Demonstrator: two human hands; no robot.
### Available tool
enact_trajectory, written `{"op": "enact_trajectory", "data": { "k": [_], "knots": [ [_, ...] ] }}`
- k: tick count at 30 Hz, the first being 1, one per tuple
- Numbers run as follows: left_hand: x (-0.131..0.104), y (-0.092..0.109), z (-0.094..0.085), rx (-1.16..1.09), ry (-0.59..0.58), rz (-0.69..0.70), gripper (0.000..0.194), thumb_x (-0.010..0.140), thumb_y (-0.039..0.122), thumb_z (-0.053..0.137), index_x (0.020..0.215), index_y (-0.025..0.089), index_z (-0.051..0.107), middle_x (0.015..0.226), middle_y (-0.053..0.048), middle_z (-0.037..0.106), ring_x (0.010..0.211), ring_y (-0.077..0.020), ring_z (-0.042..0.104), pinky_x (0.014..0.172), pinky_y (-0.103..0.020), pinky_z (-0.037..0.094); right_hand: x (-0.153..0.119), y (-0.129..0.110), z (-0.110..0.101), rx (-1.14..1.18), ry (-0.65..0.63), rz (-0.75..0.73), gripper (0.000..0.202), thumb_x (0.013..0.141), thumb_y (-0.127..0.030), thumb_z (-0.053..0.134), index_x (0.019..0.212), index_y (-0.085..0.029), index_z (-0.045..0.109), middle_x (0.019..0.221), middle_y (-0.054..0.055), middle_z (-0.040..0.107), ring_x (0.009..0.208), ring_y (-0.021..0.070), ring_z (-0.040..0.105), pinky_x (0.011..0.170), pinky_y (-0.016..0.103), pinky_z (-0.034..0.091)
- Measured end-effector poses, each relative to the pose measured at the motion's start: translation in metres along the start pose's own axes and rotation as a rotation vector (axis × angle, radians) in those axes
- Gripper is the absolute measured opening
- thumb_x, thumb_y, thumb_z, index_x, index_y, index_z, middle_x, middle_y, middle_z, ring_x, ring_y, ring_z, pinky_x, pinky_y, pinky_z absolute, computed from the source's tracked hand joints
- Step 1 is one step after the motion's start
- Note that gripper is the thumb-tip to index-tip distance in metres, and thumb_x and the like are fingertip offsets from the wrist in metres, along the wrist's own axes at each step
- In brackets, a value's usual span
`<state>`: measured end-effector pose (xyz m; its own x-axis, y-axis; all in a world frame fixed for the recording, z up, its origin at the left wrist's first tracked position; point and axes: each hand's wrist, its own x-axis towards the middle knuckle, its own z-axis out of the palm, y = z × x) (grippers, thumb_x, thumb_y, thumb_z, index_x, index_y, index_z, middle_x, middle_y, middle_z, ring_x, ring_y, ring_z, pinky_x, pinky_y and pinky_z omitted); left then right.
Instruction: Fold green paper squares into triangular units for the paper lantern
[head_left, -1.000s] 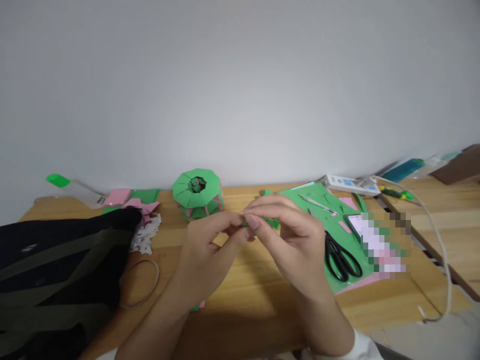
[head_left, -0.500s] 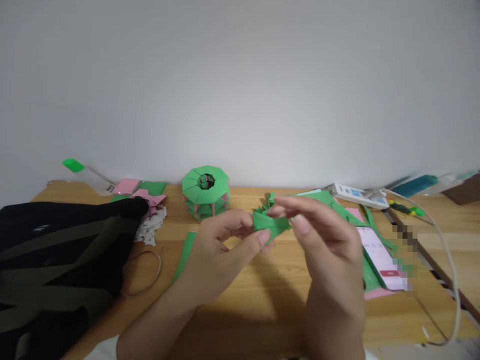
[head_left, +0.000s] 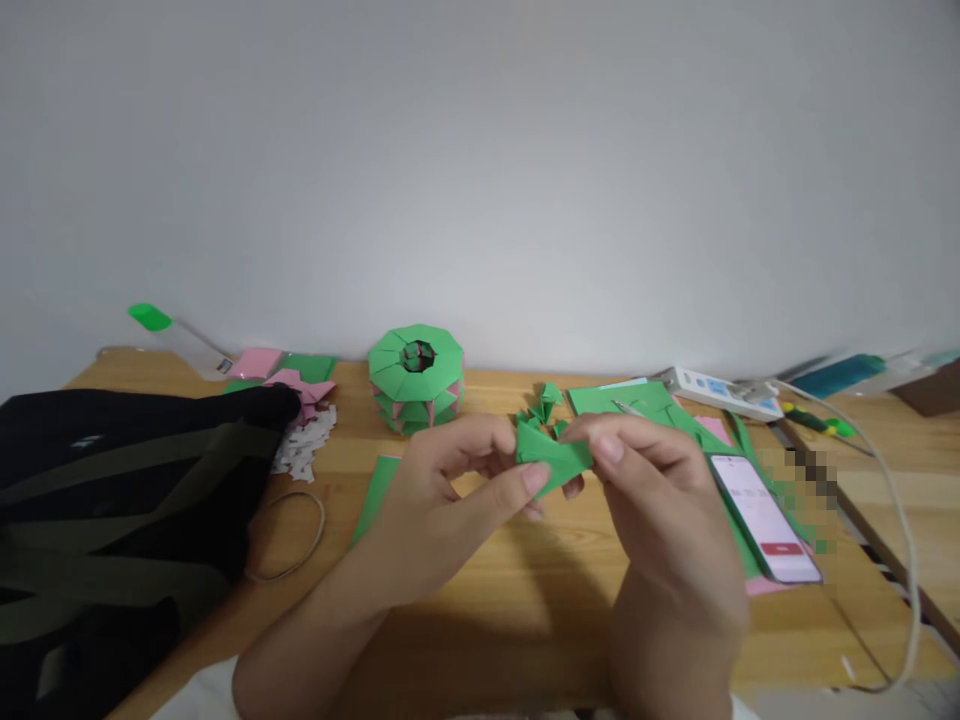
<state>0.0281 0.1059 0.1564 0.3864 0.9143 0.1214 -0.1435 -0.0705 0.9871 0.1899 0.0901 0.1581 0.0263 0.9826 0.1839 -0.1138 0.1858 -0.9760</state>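
Observation:
Between both hands, above the wooden table (head_left: 480, 590), is a small folded green paper piece (head_left: 555, 464). My left hand (head_left: 454, 500) pinches its left side, thumb on the near face and fingers behind. At the right tip, my right hand (head_left: 660, 480) grips the paper between thumb and fingers. Just beyond the hands lie several small folded green papers (head_left: 547, 400), partly hidden by the fingers. A round green and pink paper model (head_left: 417, 378) stands upright to the left of them. Under my left forearm a green paper strip (head_left: 375, 490) shows in part.
A dark bag (head_left: 135, 510) covers the left side, near white paper scraps (head_left: 306, 445) and pink folded paper (head_left: 304, 390). On the right lie green sheets (head_left: 637, 400), a phone (head_left: 765, 520), a power strip (head_left: 724, 393) and a white cable (head_left: 900, 520). A wall rises behind.
My right fingers have lowered and closed on the right end of the green paper, which is more visible. My left hand keeps its pinch. The view has shifted slightly.

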Motion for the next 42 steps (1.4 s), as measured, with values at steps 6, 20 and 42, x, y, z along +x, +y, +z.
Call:
{"op": "enact_trajectory", "data": {
  "k": [6,20,42],
  "knots": [
    [0.0,0.002,-0.001,0.133,0.029,0.06,0.016,0.08,0.019,0.062,0.065,0.016,0.064,0.058,0.001,0.064,0.059,-0.0111,0.062,0.057,-0.021,0.048,0.005,0.0,0.0,0.049,0.004,0.001,0.023,0.081,-0.041,0.066,0.071,-0.023,0.076,0.056,0.001,0.064,0.05,0.0125,0.056,0.048,0.026,0.047],
    [-0.001,-0.001,-0.001,0.216,0.055,0.131,0.018,0.082,0.019,0.061,0.064,0.017,0.062,0.06,0.002,0.063,0.061,-0.0099,0.057,0.059,-0.02,0.044,0.001,-0.003,-0.002,-0.041,-0.048,-0.026,0.005,0.078,-0.028,0.072,0.077,-0.025,0.075,0.063,0.0,0.069,0.053,0.0106,0.059,0.05,0.022,0.05],
    [-0.005,-0.009,0.0,0.176,0.106,0.34,0.014,0.085,0.012,0.062,0.085,0.024,0.068,0.076,0.004,0.072,0.069,-0.0103,0.065,0.066,-0.02,0.051,-0.006,-0.002,0.007,-0.042,-0.082,-0.211,0.016,0.08,-0.023,0.071,0.095,-0.029,0.074,0.077,-0.002,0.067,0.069,0.0108,0.059,0.065,0.025,0.051]
  ]
}}
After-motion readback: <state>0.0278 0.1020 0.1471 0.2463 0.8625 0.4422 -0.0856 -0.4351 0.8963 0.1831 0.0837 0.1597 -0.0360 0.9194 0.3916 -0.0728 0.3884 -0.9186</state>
